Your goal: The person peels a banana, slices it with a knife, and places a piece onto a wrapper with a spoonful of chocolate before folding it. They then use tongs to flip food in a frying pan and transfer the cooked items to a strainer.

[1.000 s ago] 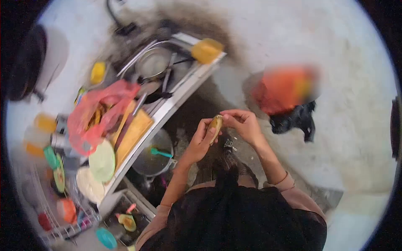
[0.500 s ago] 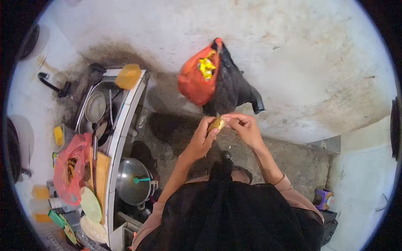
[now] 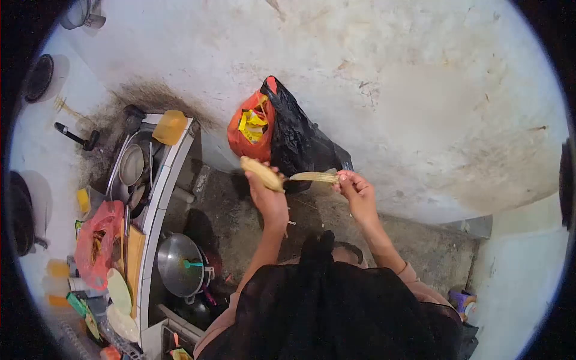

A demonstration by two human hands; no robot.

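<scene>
My left hand (image 3: 269, 201) is closed around a pale yellow banana (image 3: 259, 172), its peeled side facing up. In my right hand (image 3: 358, 193), the thumb and fingers pinch the end of a banana peel strip (image 3: 315, 177). This strip stretches level toward the banana; whether it is still joined there is hard to tell. Just beyond both hands, a black plastic bag (image 3: 300, 138) hangs against the wall. Beside it on the left is an orange-red bag (image 3: 252, 123) with yellow wrappers in it.
Along the left runs a tiled counter (image 3: 157, 222) with a sink holding a pan (image 3: 131, 165). A pink plastic bag (image 3: 99, 243), a cutting board (image 3: 135, 264) and plates lie on it. Below stands a metal wok (image 3: 180, 264) with a turquoise spoon. A stained wall (image 3: 420, 120) rises ahead.
My hands have moved apart, the right one drawing a peel strip to the right. The left hand has shifted left and tilted the banana. The camera view has also shifted.
</scene>
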